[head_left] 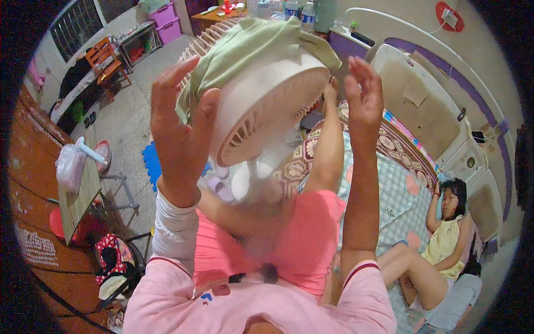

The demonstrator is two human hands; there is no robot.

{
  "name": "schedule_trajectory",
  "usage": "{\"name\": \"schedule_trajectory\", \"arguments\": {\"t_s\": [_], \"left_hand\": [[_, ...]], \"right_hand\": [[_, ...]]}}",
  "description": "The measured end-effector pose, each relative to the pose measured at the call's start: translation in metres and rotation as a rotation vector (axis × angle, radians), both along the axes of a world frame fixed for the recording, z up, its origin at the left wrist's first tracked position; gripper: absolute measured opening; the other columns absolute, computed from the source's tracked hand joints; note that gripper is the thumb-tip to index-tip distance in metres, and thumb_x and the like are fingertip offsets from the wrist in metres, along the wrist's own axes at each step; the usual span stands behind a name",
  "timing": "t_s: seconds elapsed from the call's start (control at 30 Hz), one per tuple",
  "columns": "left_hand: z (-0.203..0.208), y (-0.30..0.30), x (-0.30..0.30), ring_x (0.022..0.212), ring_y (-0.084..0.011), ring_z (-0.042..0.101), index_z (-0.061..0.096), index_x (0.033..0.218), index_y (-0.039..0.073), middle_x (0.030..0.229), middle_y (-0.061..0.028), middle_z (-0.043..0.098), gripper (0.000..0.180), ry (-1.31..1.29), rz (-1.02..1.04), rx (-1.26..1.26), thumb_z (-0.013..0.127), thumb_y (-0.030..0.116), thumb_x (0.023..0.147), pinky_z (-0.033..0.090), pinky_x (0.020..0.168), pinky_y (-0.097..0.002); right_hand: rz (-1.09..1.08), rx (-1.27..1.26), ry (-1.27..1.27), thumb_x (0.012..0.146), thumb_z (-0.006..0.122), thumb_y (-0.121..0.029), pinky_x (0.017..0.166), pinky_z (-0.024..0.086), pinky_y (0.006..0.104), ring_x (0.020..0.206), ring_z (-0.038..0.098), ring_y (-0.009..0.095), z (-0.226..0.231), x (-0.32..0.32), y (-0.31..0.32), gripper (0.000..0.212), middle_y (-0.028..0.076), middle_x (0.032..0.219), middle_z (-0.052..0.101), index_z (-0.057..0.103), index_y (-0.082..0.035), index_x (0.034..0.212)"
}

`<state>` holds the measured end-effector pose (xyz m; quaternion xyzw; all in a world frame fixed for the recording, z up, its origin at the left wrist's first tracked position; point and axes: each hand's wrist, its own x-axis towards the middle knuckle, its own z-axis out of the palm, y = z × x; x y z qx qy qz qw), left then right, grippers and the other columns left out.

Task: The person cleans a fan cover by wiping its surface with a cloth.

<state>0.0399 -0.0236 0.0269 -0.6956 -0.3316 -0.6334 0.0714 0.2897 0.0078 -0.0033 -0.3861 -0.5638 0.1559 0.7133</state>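
A white electric fan [267, 94] stands in front of me, with a light green cloth [245, 53] draped over its top. My left hand [181, 119] is raised at the fan's left side, overlapping the cloth's lower left edge in view. Its thumb and fingers are apart, and nothing shows between them. On the fan's other side my right hand [364, 92] is held up beyond the cloth's right corner, apart from it. Its fingers are slightly bent and it holds nothing. The cloth partly hides the fan's upper rim.
A bed with a checked sheet [389, 192] lies to the right, where a person [448, 239] reclines. To the left are a small folding table [83, 200] with a plastic-wrapped package and a wooden chair [105, 61]. Bottles [307, 15] stand at the back. A blue mat [151, 161] lies on the floor.
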Motion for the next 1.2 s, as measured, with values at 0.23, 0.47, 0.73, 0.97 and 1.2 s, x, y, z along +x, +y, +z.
{"name": "schedule_trajectory", "arguments": {"t_s": [0.23,0.47,0.73,0.97,1.2], "left_hand": [[-0.013,0.013,-0.013,0.084,-0.0178,0.058,0.059,0.098,0.005,0.091,-0.0075,0.06,0.018,0.088,0.092,-0.054,0.058,0.002,0.08,0.045,0.072,-0.0281],[0.002,-0.001,-0.006,0.071,-0.0176,0.058,0.065,0.088,0.006,0.08,-0.0076,0.058,0.017,0.128,-0.069,-0.073,0.062,-0.001,0.073,0.046,0.061,-0.0258],[-0.016,-0.003,-0.017,0.068,-0.0138,0.052,0.064,0.087,0.005,0.076,-0.0048,0.053,0.017,-0.023,-0.007,-0.05,0.061,-0.005,0.073,0.042,0.059,-0.0231],[-0.081,-0.019,-0.037,0.078,-0.0116,0.048,0.059,0.088,0.001,0.084,-0.0044,0.052,0.009,-0.388,-0.055,-0.194,0.056,-0.003,0.08,0.039,0.071,-0.0215],[-0.068,-0.009,-0.039,0.077,-0.0105,0.049,0.058,0.088,0.002,0.082,-0.0033,0.052,0.006,-0.393,-0.052,-0.257,0.055,0.002,0.083,0.038,0.068,-0.0206]], "right_hand": [[0.442,-0.125,-0.104,0.084,0.058,-0.02,0.086,0.04,0.0261,0.101,0.05,0.014,0.02,-0.004,0.069,0.036,0.006,0.111,0.056,0.053,-0.006,0.117],[0.52,-0.225,0.36,0.089,0.053,-0.019,0.064,0.044,0.0183,0.079,0.054,0.006,-0.034,0.006,0.068,0.021,0.001,0.087,0.06,0.058,-0.005,0.104],[0.535,-0.2,0.229,0.088,0.053,-0.018,0.064,0.045,0.0199,0.077,0.055,0.007,-0.022,-0.007,0.058,0.022,0.0,0.092,0.06,0.057,-0.006,0.107],[0.732,-0.161,-0.028,0.084,0.058,-0.021,0.073,0.045,0.0241,0.084,0.055,0.01,0.029,-0.022,0.074,0.022,0.001,0.097,0.059,0.058,-0.007,0.101],[0.666,-0.2,-0.02,0.086,0.056,-0.022,0.078,0.046,0.0285,0.086,0.055,0.013,0.019,-0.011,0.081,0.02,0.003,0.102,0.058,0.056,-0.007,0.1]]}}
